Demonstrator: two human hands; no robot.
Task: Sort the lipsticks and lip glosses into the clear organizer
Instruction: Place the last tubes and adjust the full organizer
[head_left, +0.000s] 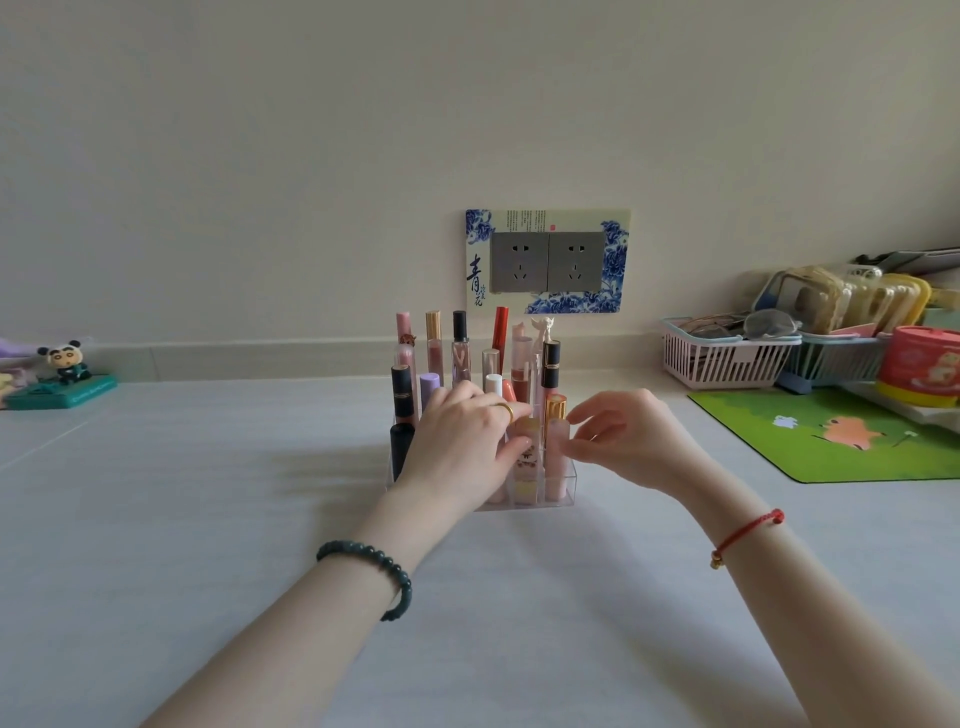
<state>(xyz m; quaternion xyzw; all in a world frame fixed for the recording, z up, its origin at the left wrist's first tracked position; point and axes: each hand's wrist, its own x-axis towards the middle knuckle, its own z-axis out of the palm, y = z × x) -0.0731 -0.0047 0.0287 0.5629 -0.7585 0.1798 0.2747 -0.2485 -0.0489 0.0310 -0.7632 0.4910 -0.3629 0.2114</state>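
Since only the head view is on offer, I read everything from it: the clear organizer (567, 486) stands at the middle of the frame on the pale table (208, 519), and it is already crowded with upright lipsticks and glosses (460, 353), taller ones in the back rows. I judge these tubes light, stiff and smooth, so apt to slip; the glass-looking glosses could chip, and a knock might topple neighbours in the thin plastic grid. I would take each tube near its cap, between thumb and forefinger, and lower it straight into its slot. The left hand (462, 441) lies over the front rows with its fingers curled, forefinger and thumb closed on a patterned tube (525, 460) standing in a front compartment. The right hand (628, 436), just right of centre, pinches lightly at the side of a frosted pink tube (557, 447) with a gold cap in the front right compartment; its other fingers hang loosely bent. Whether that tube is fully seated I cannot tell.
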